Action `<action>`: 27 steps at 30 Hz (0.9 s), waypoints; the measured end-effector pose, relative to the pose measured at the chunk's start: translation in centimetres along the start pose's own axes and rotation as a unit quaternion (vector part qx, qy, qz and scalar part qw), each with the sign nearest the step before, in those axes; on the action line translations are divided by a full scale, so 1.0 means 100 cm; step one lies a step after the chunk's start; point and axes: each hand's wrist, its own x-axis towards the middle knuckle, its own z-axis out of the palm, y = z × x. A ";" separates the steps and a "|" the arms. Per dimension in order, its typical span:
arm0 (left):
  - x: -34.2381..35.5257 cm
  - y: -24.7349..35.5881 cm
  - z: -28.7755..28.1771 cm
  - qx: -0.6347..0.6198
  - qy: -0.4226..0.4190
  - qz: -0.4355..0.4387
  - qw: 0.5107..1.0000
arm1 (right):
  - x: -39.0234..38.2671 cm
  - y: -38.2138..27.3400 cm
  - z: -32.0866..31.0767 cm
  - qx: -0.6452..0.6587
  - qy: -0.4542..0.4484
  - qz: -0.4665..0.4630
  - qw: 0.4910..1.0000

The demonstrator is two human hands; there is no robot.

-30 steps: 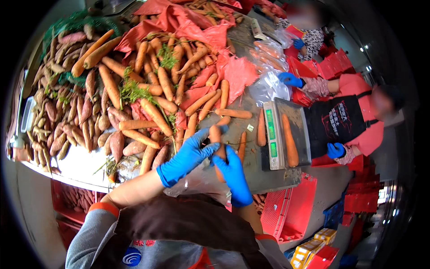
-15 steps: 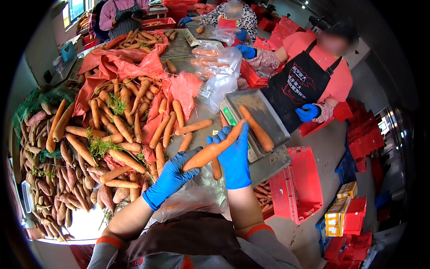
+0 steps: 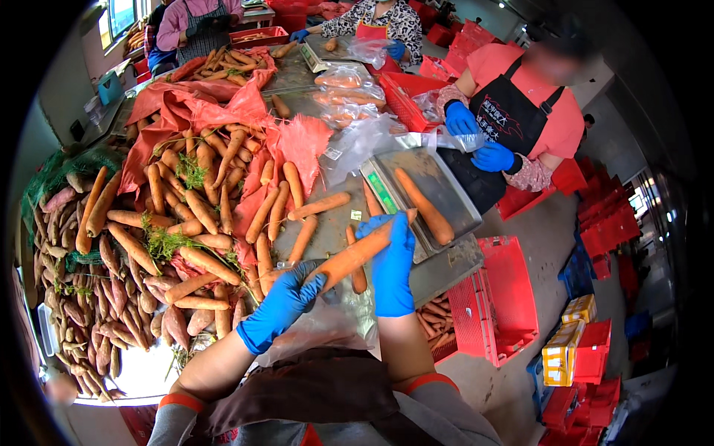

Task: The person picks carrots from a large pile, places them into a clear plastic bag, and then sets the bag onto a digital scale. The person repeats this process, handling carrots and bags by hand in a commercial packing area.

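A long orange carrot (image 3: 355, 254) is held level between both my blue-gloved hands over the metal table (image 3: 327, 223). My left hand (image 3: 286, 297) grips its thick end, and my right hand (image 3: 390, 260) wraps its thinner end next to the scale. The metal scale tray (image 3: 446, 186) holds one carrot (image 3: 424, 204). A clear plastic bag (image 3: 316, 327) lies under my hands at the table's near edge. A big heap of carrots (image 3: 193, 208) covers the table to my left.
Sweet potatoes (image 3: 67, 297) pile up at the far left. Red crates (image 3: 498, 297) stand on the floor at right, one holding carrots. A person in a black apron with blue gloves (image 3: 476, 137) handles a plastic bag beyond the scale. More people work at the far end.
Both hands have lifted one carrot out of the pile and carried it right, up to the scale's edge. My view has swung toward the scale and the person opposite.
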 end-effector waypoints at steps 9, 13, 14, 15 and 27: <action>0.011 -0.011 -0.011 -0.014 0.006 0.019 1.000 | -0.003 0.028 -0.012 0.169 0.046 0.215 0.961; 0.017 -0.031 -0.008 -0.128 -0.003 -0.035 0.991 | -0.032 0.086 -0.034 0.055 -0.102 0.202 0.973; 0.016 -0.028 -0.008 -0.132 0.000 -0.053 0.990 | -0.055 0.062 -0.003 0.003 -0.084 0.188 0.978; 0.014 -0.024 -0.007 -0.135 0.002 -0.070 0.988 | -0.071 0.048 0.012 -0.050 -0.067 0.174 0.981; -0.025 -0.055 -0.052 0.036 -0.061 0.016 0.997 | -0.034 0.038 -0.104 0.073 -0.056 0.314 0.945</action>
